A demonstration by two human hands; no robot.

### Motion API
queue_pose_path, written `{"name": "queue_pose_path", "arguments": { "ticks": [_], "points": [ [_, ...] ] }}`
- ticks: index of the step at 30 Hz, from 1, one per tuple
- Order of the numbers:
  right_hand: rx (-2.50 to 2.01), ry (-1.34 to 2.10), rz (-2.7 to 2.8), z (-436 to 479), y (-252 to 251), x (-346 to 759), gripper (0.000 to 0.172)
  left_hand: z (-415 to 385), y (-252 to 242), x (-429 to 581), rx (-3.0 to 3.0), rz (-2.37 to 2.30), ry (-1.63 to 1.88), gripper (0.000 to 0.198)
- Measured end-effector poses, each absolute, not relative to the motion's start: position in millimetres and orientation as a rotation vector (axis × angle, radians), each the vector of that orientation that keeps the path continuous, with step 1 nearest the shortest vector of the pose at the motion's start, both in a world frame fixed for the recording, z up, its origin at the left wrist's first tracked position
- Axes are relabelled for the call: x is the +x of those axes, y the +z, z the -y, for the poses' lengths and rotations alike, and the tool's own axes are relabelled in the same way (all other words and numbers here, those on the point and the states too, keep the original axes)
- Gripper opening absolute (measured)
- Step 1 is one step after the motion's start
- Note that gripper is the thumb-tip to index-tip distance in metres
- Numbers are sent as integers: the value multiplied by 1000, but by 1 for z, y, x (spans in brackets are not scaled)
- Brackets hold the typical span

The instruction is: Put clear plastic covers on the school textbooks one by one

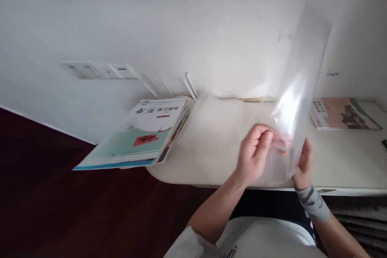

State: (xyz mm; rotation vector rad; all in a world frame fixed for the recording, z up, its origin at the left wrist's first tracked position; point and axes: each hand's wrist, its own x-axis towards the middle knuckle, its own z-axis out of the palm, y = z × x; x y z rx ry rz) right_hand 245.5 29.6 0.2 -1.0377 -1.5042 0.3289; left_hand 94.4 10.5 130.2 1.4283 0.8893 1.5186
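A clear plastic book cover [298, 88] is held up, tilted, over the white desk, with light glaring off its folded sheet. My left hand [254, 153] pinches it near its lower left part, the thumb in front and the fingers showing through the film. At the lower right edge my right hand [304, 165], with a grey band on the wrist, grips the same cover; some of its fingers are hidden behind the plastic. Left of my hands another see-through sheet [211, 123] lies flat on the desk.
A stack of books [151, 129] overhangs the rounded left end of the desk [187, 173]. To the right lies a pink-covered book [344, 115] by the wall. White sockets [96, 71] and cable channels [190, 84] are on the wall.
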Motion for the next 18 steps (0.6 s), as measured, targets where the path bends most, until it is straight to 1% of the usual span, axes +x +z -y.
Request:
{"name": "queue_pose_path", "arguments": {
  "ticks": [2,4,6,7,10,11,13,16,18],
  "points": [
    [-1092,133,1368,-31,9,276,55,-8,133,69,1311,-923,1604,29],
    [-1175,-166,1426,-28,19,307,49,-15,123,40,1225,-1102,1707,31],
    [-1268,-389,1588,-20,25,332,45,-28,104,13,1192,-1321,1695,34],
    [-1302,-470,1680,-16,26,340,45,-35,92,1,1207,-1432,1627,36],
    [-1369,-542,1992,-4,19,353,50,-49,55,-22,1380,-1787,1224,38],
    [-1385,-521,2089,-2,14,354,49,-50,45,-25,1461,-1906,1060,38],
    [-1411,-465,2240,-1,1,356,42,-51,29,-26,1618,-2125,747,38],
    [-1410,-386,2421,-6,-21,364,35,-47,17,-23,1734,-2336,392,41],
    [-1407,-338,2502,-11,-32,371,40,-45,15,-21,1724,-2398,248,44]
  ]
}}
